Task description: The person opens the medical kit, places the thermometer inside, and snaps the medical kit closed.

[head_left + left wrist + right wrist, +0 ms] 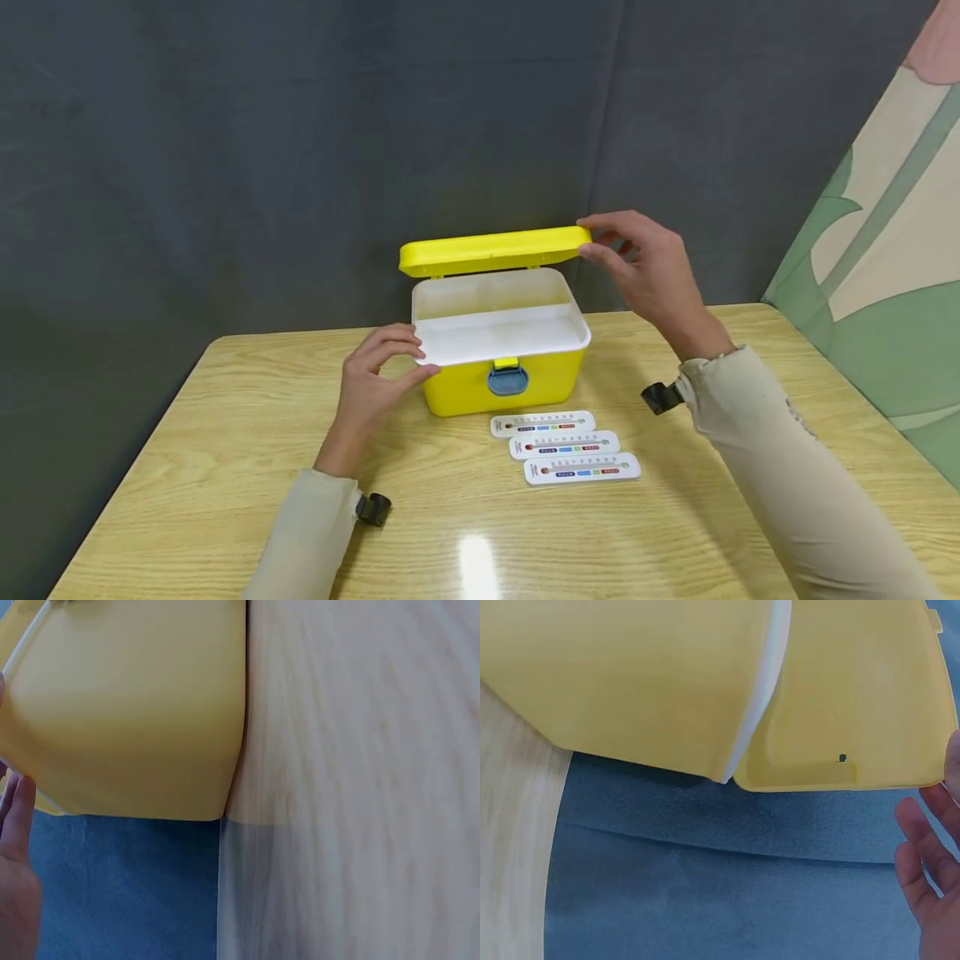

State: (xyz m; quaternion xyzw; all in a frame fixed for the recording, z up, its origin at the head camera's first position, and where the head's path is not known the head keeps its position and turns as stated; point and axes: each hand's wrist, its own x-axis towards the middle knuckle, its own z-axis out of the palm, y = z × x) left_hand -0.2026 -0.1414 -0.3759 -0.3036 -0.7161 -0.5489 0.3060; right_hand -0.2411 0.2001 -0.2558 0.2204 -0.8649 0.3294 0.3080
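A yellow storage box (457,392) with a white inner tray (498,332) stands on the table, its lid (491,250) raised at the back. My right hand (651,258) pinches the lid's right corner between thumb and fingers; the right wrist view shows the lid's inner side (840,690). At the box's left front corner, my left hand (375,375) holds the rim, thumb at the front and fingers at the left side. Three white thermometers (543,423) (564,444) (582,469) lie in front of the box, apart from both hands.
The light wooden table (247,467) has its back edge just behind the box. A dark curtain (300,167) hangs behind it. To the right stands a painted panel (892,275) with leaf shapes. A blue-grey latch (507,381) sits on the box's front.
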